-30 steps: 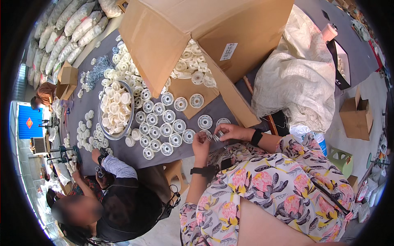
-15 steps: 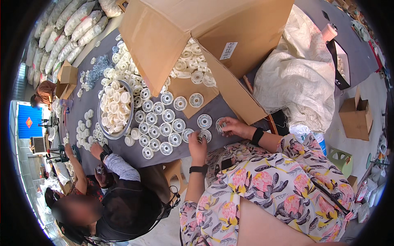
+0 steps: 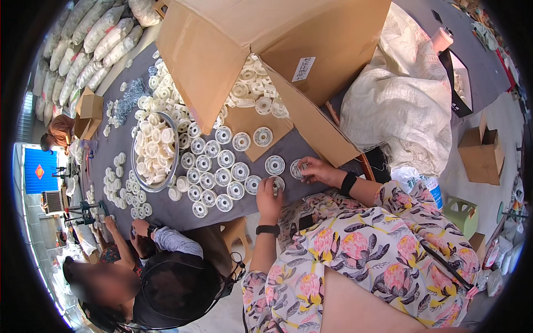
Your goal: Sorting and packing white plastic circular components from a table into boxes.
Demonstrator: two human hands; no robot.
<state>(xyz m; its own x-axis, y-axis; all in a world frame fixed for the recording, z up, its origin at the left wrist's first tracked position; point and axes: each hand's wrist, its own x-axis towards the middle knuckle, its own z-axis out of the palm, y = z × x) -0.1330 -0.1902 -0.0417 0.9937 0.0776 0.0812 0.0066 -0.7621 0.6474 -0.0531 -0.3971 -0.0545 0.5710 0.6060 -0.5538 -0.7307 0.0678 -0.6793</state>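
Note:
At the near edge of the grey-covered table, my right hand [image 3: 317, 171] pinches a white plastic wheel [image 3: 296, 168] with a metallic-looking ring in its face. My left hand [image 3: 270, 194] is closed at the rim of another such wheel [image 3: 279, 184], whose lower side its fingers partly hide. Just beyond both hands lies a loose wheel [image 3: 275, 165]. To their left, several similar wheels [image 3: 223, 177] lie face up in close rows. Each of my wrists has a dark band.
A large open cardboard box [image 3: 319, 119] with more white wheels stands beyond my hands. Left of the rows is a metal basin [image 3: 176, 145] of white parts. A white woven sack [image 3: 402, 105] lies at the right. Two people work at the left, one in a black cap [image 3: 172, 286].
The wheel in my right hand has turned from edge-on to flatter. My left hand has shifted slightly over its wheel. The co-workers' hands at the left have moved nearer the table's edge.

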